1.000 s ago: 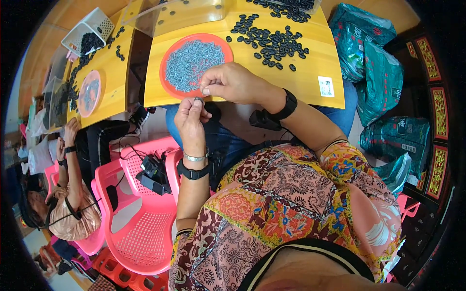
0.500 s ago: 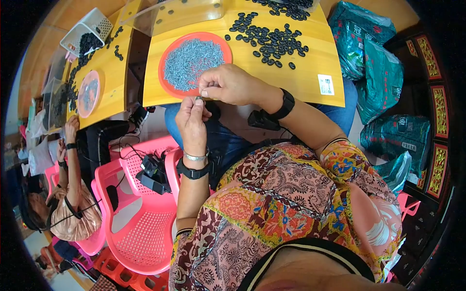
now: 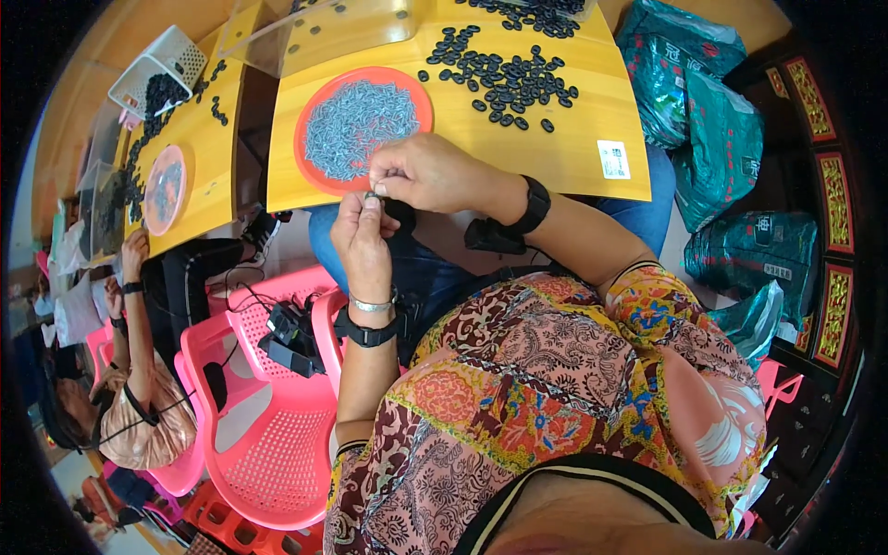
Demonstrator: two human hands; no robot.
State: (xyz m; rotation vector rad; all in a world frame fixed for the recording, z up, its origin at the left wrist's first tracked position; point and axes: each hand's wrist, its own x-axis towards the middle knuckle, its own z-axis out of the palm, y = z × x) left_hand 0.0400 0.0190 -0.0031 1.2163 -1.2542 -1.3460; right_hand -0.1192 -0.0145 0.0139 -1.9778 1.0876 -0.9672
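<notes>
Just off the near edge of the yellow table, my left hand (image 3: 363, 231) pinches a small dark piece (image 3: 373, 196) between thumb and fingers. Only a bit of it shows, perhaps one of the black oval pieces. Right above it is my right hand (image 3: 433, 174), its thumb and forefinger closed together at the piece. Whatever those fingertips grip is too small to make out. Behind my hands lies a round red tray (image 3: 426, 106) holding a heap of small grey screw-like pieces (image 3: 356, 120). Black oval pieces (image 3: 509, 91) with hollow middles are scattered to the tray's right.
A clear plastic bin (image 3: 324, 42) stands behind the tray. Dark green bags (image 3: 721, 139) lean at the right. To the left are a pink chair (image 3: 268, 453) with a black device and cables (image 3: 291, 338), and a co-worker (image 3: 139, 407) at another yellow table (image 3: 208, 176).
The whole view has shifted slightly, the table sliding a little left. Both hands keep their pinch together at the small dark piece.
</notes>
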